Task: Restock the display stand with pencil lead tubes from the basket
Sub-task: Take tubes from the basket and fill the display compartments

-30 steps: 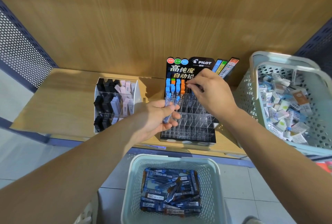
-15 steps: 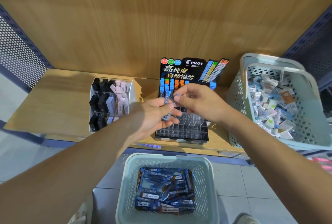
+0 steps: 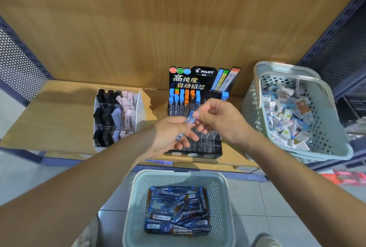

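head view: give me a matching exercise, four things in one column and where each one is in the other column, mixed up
Things
1. display stand
2. tube basket
3. clear organiser
4. lead tube

Places
A. on the floor, in front of the shelf
B. between left hand and right hand
C. on the shelf, left of the stand
D. on the shelf, right of the organiser

Pairs: 1-D, 2-A, 3-C, 4-B
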